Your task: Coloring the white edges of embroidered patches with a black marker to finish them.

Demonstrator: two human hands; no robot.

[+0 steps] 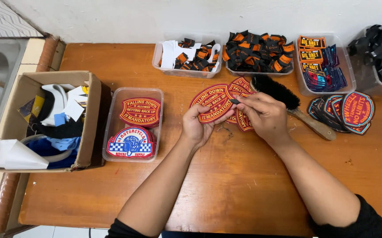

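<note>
Red embroidered patch (pixel 212 103), shield-shaped with gold lettering, held above the tabletop (pixel 226 176) near its centre. Left hand (pixel 198 124) grips the patch from below at its lower edge; right hand (pixel 263 115) pinches a small dark piece at the patch's upper right edge between thumb and fingertips. More red patches (pixel 243 118) lie beneath the hands. A black-bristled brush (pixel 283 98) with wooden handle rests just right of the right hand. A clear tray of patches (pixel 133 125) and a cardboard box (pixel 50 121) stand to the left; tubs of folded labels (pixel 258 52) line the far edge.
</note>
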